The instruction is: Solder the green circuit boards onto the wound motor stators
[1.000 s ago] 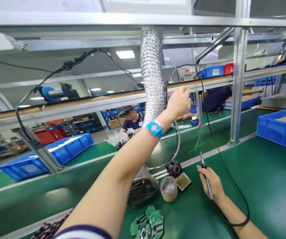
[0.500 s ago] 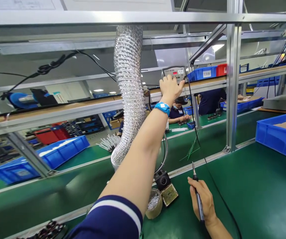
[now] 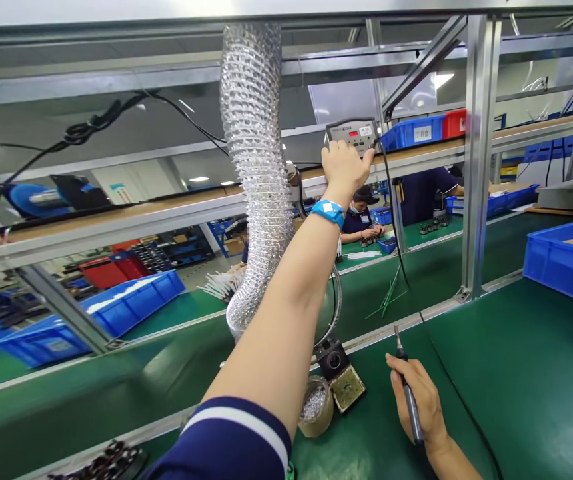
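Observation:
My left hand, a blue wrist strap on its wrist, reaches up to a soldering station with a small red display. Its fingers lie at the station's lower front, tips hidden, with the thumb spread to the right. In my right hand, low above the green bench, a soldering iron is held like a pen, tip pointing up and away. Left of that hand stand a black soldering iron holder, a square tin with a sponge-like pad and a round tub of shiny bits.
A silver flexible duct hangs before the shelf. An upright metal post and a blue bin stand right. Thin green strips lie beyond the bench rail. A co-worker sits across, working with small parts.
The view has shifted slightly, so the station and its display show a little more above my left hand. Both hands keep their places, the soldering iron still in the right.

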Demonstrator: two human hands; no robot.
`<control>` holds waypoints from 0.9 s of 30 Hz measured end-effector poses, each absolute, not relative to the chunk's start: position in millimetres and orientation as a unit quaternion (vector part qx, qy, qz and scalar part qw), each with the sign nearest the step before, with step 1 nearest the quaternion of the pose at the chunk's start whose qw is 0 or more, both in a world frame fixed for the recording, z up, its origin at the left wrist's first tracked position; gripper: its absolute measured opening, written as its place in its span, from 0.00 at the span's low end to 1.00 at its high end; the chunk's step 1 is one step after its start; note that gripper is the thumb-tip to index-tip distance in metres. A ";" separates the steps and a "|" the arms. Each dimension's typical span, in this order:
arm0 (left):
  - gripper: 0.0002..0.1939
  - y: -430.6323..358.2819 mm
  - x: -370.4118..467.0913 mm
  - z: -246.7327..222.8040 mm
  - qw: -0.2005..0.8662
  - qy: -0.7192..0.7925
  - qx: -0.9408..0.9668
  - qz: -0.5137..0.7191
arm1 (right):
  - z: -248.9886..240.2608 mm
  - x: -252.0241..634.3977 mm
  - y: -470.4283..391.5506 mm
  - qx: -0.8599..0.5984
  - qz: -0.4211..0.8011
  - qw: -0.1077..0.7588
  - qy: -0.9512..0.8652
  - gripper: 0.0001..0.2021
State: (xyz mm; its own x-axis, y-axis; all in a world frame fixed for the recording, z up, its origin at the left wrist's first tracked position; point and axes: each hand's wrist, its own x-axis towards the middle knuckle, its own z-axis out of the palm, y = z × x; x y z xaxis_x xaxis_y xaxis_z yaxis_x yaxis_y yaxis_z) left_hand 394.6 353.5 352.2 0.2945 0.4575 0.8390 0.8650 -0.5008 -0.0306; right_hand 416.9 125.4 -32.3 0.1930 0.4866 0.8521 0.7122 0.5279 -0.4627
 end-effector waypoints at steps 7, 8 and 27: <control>0.40 352.8 396.0 359.3 0.242 -0.454 -0.761 -0.395 | -35.1 418.4 125.6 -0.497 -0.089 0.603 -0.618 0.12; 0.39 351.9 396.1 360.7 0.237 -0.459 -0.762 -0.390 | -35.2 418.4 125.4 -0.499 -0.090 0.602 -0.617 0.12; 0.39 352.5 394.3 361.7 0.261 -0.460 -0.759 -0.380 | -33.6 417.1 121.4 -0.513 -0.082 0.602 -0.606 0.12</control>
State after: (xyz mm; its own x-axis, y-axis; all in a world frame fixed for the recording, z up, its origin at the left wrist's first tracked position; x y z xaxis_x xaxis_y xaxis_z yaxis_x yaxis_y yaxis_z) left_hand 394.3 352.5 361.7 0.2884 0.5006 0.8163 0.8964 -0.4409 -0.0463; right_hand 417.1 121.4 -33.6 0.2516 0.5223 0.8148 0.7209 0.4606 -0.5179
